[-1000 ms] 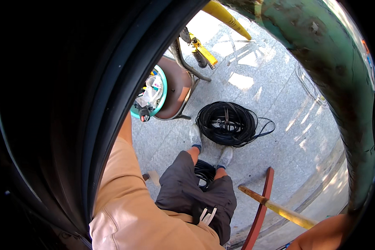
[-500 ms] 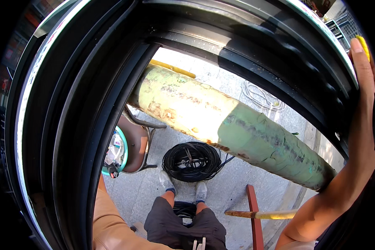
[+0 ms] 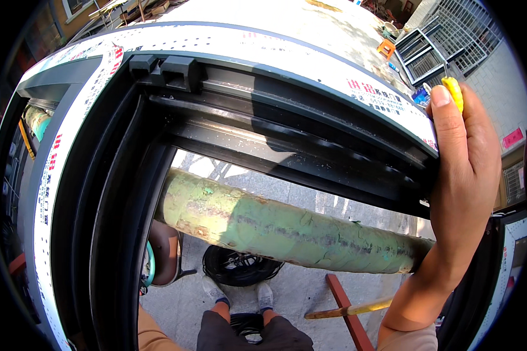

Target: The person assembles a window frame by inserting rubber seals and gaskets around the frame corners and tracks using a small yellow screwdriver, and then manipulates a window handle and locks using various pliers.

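Note:
A large black window frame (image 3: 275, 149), its outer faces covered in white printed protective film (image 3: 275, 44), surrounds the middle of my view. My right hand (image 3: 465, 140) is raised at its far right corner, the thumb along the frame's edge. Closed in those fingers is a yellow-handled screwdriver (image 3: 454, 93), with a thin shaft pointing up; the hand hides most of its handle. My left hand is out of sight; just a tan sleeve (image 3: 155, 327) shows at the lower left, behind the frame's left side.
Through the opening, a thick green-wrapped roll (image 3: 298, 231) lies crosswise. Below are a coil of black cable (image 3: 234, 269) by my feet, a brown chair (image 3: 164, 251) and a red bar (image 3: 345, 304). Metal grilles (image 3: 462, 35) and an orange stool (image 3: 386, 48) stand far right.
My view has tilted up, bringing the film-covered far side of the frame and the yard into sight. My right hand appears further left and lower, still gripping the screwdriver.

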`<action>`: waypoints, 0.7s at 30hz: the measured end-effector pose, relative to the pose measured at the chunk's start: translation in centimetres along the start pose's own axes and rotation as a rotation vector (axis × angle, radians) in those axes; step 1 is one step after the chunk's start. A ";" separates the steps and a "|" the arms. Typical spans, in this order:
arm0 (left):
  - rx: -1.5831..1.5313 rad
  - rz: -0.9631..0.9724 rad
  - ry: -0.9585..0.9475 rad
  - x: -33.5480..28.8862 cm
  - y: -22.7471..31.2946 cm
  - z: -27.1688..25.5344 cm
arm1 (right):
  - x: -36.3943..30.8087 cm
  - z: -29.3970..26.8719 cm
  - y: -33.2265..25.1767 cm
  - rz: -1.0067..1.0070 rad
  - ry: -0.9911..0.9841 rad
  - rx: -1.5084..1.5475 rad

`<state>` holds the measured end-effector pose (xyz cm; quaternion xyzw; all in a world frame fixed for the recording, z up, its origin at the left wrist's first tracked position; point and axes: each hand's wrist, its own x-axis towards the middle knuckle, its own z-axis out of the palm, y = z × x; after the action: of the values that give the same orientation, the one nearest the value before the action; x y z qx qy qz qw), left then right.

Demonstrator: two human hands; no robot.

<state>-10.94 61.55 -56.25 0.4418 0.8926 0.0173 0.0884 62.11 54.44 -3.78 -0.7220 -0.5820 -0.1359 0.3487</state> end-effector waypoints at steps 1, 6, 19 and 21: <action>-0.003 -0.004 -0.003 0.1 0.3 0.3 | -0.1 -0.1 -0.2 0.017 -0.001 -0.003; -0.011 -0.039 -0.016 0.4 0.1 1.8 | -0.1 0.1 -0.3 0.015 0.034 -0.041; 0.002 -0.067 -0.063 0.9 1.0 4.2 | 0.3 0.1 -0.9 0.019 0.038 -0.118; 0.002 -0.066 -0.070 1.0 1.0 4.5 | 0.2 0.1 -0.9 0.020 0.042 -0.100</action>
<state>-9.94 62.74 -60.75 0.4123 0.9032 -0.0019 0.1196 61.32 54.74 -3.38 -0.7412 -0.5600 -0.1765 0.3253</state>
